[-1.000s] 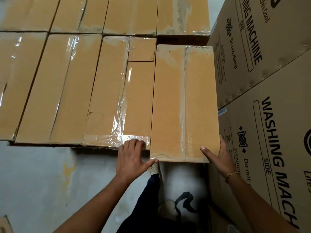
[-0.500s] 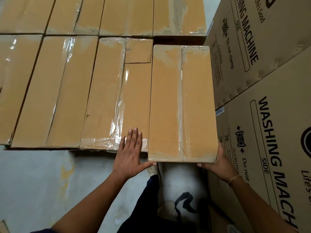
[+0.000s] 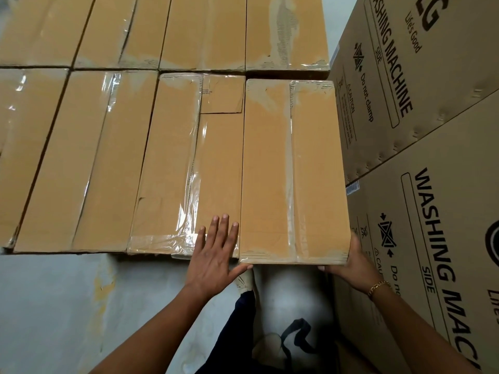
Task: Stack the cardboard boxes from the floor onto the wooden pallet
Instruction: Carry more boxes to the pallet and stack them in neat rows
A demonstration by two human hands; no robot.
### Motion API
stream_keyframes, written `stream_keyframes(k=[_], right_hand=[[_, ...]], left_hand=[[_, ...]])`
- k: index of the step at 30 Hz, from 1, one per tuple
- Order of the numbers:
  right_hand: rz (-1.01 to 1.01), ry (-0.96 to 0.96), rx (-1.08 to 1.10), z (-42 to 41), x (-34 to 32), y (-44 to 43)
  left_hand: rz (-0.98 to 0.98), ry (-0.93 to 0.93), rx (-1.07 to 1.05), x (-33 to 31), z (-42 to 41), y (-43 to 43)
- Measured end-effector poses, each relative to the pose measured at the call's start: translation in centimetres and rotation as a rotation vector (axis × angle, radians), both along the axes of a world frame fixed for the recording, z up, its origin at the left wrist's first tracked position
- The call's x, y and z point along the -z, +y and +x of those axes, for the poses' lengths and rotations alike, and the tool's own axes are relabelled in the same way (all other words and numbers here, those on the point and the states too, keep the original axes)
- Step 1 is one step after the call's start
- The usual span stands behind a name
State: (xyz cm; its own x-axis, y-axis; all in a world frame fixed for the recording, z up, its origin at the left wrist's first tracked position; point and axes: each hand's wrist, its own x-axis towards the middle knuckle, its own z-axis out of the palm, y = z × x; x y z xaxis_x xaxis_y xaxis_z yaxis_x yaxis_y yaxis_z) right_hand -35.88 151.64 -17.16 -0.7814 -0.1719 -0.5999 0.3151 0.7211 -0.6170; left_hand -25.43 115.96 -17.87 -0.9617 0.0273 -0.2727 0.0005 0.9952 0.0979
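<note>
A long brown cardboard box (image 3: 294,168), taped down its middle, lies at the right end of a row of like boxes. Its near end sticks out past the row's front edge. My right hand (image 3: 351,265) grips its near right corner, fingers under the bottom edge. My left hand (image 3: 216,255) lies flat with fingers apart on the neighbouring plastic-wrapped box (image 3: 167,163), thumb against the long box's near left corner. The pallet is hidden under the boxes.
Two large washing machine cartons (image 3: 432,211) stand stacked close against the right side of the long box. A second row of boxes (image 3: 205,31) lies behind. Grey concrete floor (image 3: 54,306) is at the lower left; my leg and shoe are below the box.
The long box has slid a little forward into the row. My left hand moved up onto the neighbouring box and flattened out. My right hand shifted lower under the corner.
</note>
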Motion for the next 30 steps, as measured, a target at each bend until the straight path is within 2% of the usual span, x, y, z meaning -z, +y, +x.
stream_keyframes(k=[30], right_hand=[[0.132, 0.016, -0.03, -1.9, 0.0, -0.2]], left_hand=[[-0.056, -0.053, 0.0, 0.3, -1.2, 0.5]])
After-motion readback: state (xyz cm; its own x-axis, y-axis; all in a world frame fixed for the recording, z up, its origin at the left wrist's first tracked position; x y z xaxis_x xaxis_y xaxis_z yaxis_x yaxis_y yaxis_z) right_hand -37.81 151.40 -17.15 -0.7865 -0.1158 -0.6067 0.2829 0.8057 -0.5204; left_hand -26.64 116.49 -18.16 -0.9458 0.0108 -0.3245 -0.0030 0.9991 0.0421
